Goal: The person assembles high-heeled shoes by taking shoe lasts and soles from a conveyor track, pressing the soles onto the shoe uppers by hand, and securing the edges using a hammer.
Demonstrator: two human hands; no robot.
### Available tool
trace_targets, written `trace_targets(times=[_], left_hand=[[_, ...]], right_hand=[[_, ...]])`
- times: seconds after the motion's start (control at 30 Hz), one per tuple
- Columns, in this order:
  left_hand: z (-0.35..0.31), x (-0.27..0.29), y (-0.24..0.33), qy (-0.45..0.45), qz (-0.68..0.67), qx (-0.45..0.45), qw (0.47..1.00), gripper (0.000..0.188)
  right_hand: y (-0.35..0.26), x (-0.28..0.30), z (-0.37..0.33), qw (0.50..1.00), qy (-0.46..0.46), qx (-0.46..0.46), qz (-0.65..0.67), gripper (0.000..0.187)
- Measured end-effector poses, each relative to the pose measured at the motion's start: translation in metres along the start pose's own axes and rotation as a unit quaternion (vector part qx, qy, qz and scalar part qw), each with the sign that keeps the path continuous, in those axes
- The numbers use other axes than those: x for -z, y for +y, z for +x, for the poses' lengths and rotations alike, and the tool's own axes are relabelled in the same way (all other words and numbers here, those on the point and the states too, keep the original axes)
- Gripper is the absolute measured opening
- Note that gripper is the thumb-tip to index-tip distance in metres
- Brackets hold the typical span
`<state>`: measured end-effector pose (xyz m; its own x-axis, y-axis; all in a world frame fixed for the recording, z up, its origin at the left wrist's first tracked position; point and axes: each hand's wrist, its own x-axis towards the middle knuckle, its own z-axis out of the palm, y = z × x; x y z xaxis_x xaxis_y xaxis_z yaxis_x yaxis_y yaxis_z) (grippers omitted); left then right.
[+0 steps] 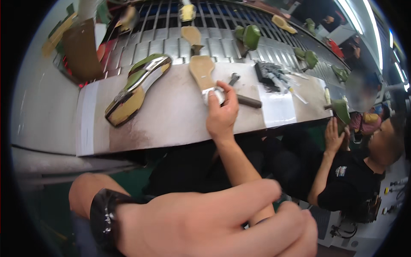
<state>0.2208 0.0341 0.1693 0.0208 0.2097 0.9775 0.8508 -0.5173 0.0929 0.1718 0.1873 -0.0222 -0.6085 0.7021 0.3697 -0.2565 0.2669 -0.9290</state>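
My right hand [223, 110] is closed on the heel end of a tan insole [202, 72], thumb on top and fingers along the right side. A white, shiny patch shows under these fingers. My left hand [214, 218] hovers large and close in the foreground, a dark band at its wrist. Its fingers are bent and partly apart, with nothing seen in them. Left of the insole lies a green and metallic shoe [139, 88] with its sole turned up. Just right of my right hand rests a hammer [248, 101] with a dark handle.
A dark box [265, 73] of small metal pieces and pale thin tools stands on the worktable [171, 124]. Beyond runs a slatted metal conveyor [165, 45] with green shoe parts [248, 37] and another insole [190, 35]. At right, a co-worker [353, 171] handles a green shoe.
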Motion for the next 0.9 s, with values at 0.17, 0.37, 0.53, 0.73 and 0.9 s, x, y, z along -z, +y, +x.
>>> trace_targets(times=[0.17, 0.37, 0.53, 0.73, 0.9], left_hand=[[-0.007, 0.003, 0.004, 0.025, -0.011, 0.033, 0.999, 0.018], [-0.011, 0.025, 0.01, -0.022, -0.017, 0.079, 0.996, 0.009], [-0.07, 0.084, -0.015, -0.259, 0.064, 0.128, 0.955, 0.018], [-0.204, 0.096, -0.061, -0.196, 0.238, 0.295, 0.904, 0.02], [-0.21, 0.089, -0.068, -0.146, 0.291, 0.312, 0.893, 0.014]], right_hand=[[0.019, 0.003, 0.008, 1.0, 0.0, 0.02, -0.008, 0.034], [0.014, -0.002, 0.004, 1.0, -0.012, -0.012, 0.016, 0.039], [-0.012, 0.006, 0.009, 0.996, -0.049, 0.065, -0.031, 0.042], [-0.051, 0.02, 0.045, 0.685, -0.332, 0.44, -0.476, 0.024], [-0.051, 0.012, 0.042, 0.898, -0.356, 0.151, -0.21, 0.027]])
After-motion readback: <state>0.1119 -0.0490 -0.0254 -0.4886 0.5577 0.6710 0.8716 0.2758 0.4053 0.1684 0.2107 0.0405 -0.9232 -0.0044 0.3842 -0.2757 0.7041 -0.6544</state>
